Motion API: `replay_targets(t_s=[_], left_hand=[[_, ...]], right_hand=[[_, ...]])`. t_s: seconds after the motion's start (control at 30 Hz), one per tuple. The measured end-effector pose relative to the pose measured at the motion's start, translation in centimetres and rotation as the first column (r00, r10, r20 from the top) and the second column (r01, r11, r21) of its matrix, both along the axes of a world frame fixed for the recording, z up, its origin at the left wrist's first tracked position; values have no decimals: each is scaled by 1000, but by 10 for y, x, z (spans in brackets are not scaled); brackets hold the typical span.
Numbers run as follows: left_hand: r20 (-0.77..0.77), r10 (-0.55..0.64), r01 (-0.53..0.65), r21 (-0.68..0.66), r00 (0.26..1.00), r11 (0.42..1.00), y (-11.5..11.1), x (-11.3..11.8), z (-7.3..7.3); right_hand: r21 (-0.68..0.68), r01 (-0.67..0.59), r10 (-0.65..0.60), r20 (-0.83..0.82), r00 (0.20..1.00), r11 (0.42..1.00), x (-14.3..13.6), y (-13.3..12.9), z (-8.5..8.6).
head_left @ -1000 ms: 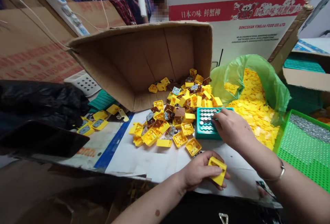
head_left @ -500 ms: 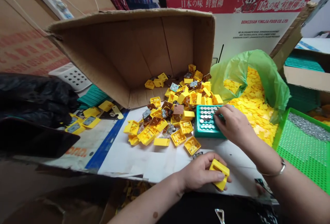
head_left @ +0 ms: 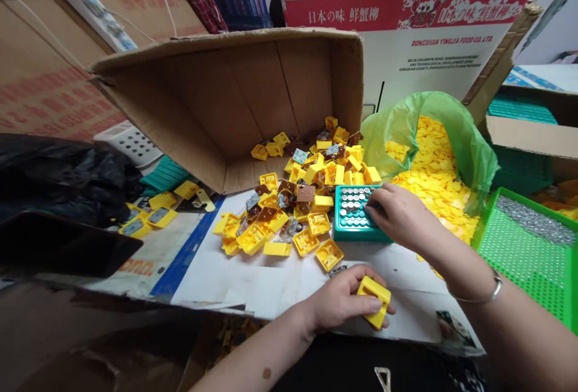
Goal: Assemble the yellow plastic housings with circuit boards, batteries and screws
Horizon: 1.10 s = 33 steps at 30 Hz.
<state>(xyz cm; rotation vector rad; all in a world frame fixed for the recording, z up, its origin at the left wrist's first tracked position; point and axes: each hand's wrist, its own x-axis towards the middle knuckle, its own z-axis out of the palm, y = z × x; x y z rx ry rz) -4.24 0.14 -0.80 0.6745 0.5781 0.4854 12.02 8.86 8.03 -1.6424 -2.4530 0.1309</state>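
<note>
Near the front edge of the table, my left hand [head_left: 345,304] grips a yellow plastic casing [head_left: 374,300], thumb across its face. My right hand [head_left: 400,214] is over a teal tray [head_left: 361,235] with rows of small round silver button cells [head_left: 354,206]. Its fingers are pinched together at the right side of the rows; whatever is between the fingertips is hidden. Left of the tray lies a heap of open yellow casings [head_left: 255,236], mixed with brown squares [head_left: 306,194], grey parts and wires.
A cardboard box [head_left: 235,91] lies on its side behind the heap. To the right, a green plastic bag [head_left: 481,157] holds flat yellow pieces [head_left: 436,163], beside a green perforated basket [head_left: 526,265] with small metal parts [head_left: 535,220]. A black bag [head_left: 58,175] sits far left.
The whole view has shifted slightly. My right hand stays at the button cells, its fingers a little lower and more closed over the tray. My left hand still holds the yellow casing.
</note>
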Motion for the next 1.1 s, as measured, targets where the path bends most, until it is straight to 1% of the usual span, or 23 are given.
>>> replay_targets(t_s=[0.13,0.3,0.57,0.77,0.83,0.87,0.9,0.97,1.0,1.03,1.1], left_hand=[[-12,15,-15,2,1000,1000,-1,1,0],[-21,24,-24,-3,999,1000,-1,2,1],[-12,24,-24,0,1000,1000,0,2,1],[-19,17,-17,-8,1000,1000,0,2,0],[-20,19,-19,-13,1000,1000,0,1,1],[-17,19,-20,-17,1000,1000,1,1,1],[-11,17,-17,-22,1000,1000,1,1,1],[3,2,-2,-35,1000,999,2,2,1],[10,-7,8,-43,1000,999,3,2,1],[16,-16,16,-48,1000,999,3,2,0],[20,-22,23,-53,1000,998,4,2,0]], right_hand=[[11,-11,11,45,999,1000,-5,2,0],[65,6,-11,80,997,998,-8,1,-2],[99,-19,11,83,997,995,-8,0,-2],[101,19,-26,61,998,995,-12,4,-3],[109,55,-56,5,998,993,-5,4,-2],[100,95,-89,-70,994,990,1,3,-2],[76,146,-131,-170,977,986,7,3,-1],[4,233,-216,-358,908,972,20,4,0],[-16,246,-231,-400,887,969,25,6,0],[-10,230,-217,-379,900,973,28,8,0],[41,144,-131,-225,965,989,28,13,-1]])
